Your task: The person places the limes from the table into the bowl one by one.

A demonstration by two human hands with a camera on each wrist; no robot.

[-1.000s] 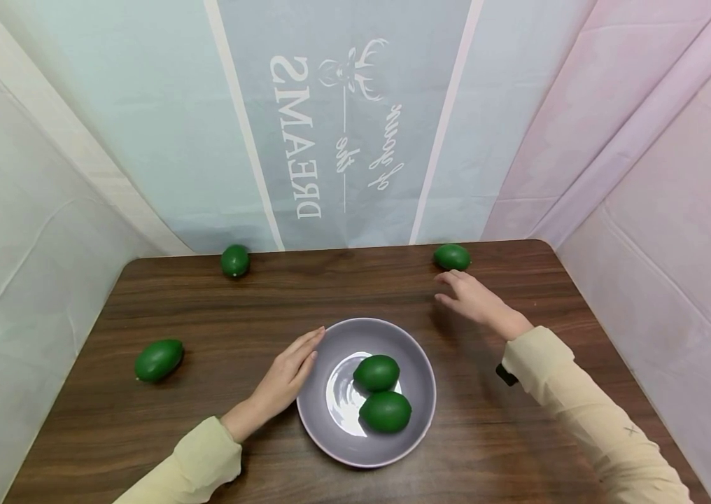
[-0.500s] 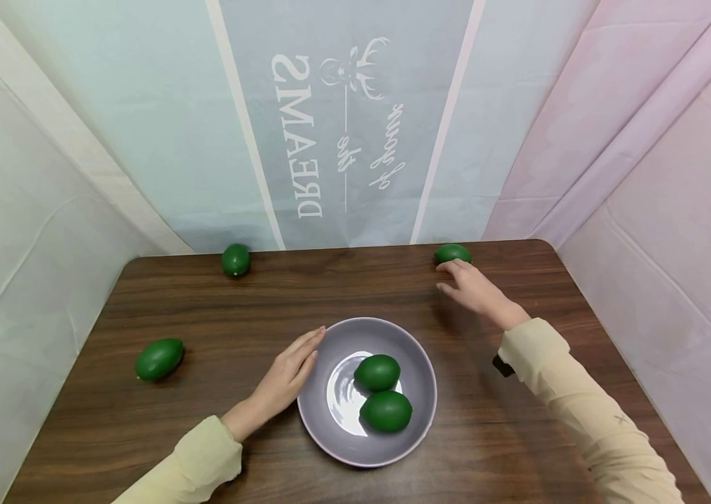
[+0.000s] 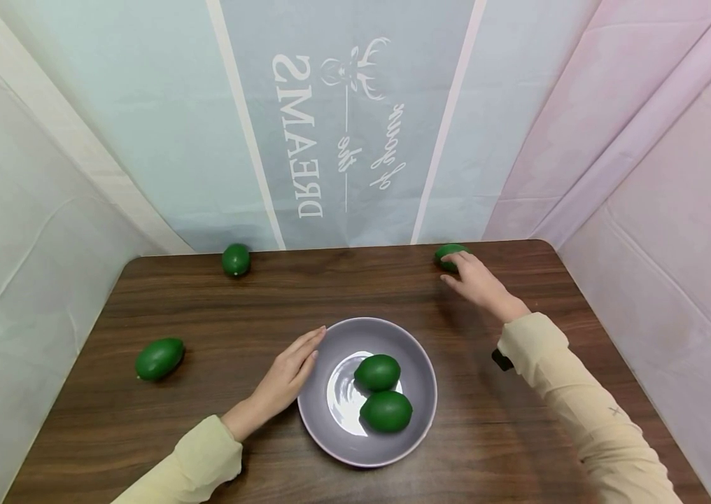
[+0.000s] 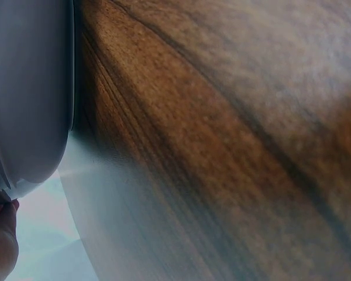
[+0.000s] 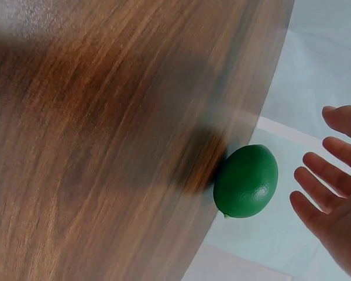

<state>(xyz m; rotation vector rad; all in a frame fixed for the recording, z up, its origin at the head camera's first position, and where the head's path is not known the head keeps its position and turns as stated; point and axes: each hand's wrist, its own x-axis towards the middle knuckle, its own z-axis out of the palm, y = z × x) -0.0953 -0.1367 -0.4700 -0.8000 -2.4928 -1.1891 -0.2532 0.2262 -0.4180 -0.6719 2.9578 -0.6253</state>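
A grey-purple bowl (image 3: pixel 368 338) stands at the front middle of the table, with two green limes lying in it, a far lime (image 3: pixel 377 372) and a near lime (image 3: pixel 386 411). My left hand (image 3: pixel 283 376) rests against the bowl's left rim, fingers fairly straight. At the back right, my right hand (image 3: pixel 478 285) is over the near side of another lime (image 3: pixel 446 253), partly covering it in the head view. In the right wrist view the fingers (image 5: pixel 326 186) are spread and a gap separates them from that lime (image 5: pixel 247 181).
One lime (image 3: pixel 236 260) lies at the back left of the brown wooden table (image 3: pixel 343 280), and another lime (image 3: pixel 160 359) at the left. A printed cloth (image 3: pixel 355 140) hangs behind the table's back edge. Pale cloth walls flank both sides.
My right hand has moved away from me, up to the back right lime, and now covers part of it. The left hand and the bowl have stayed in place.
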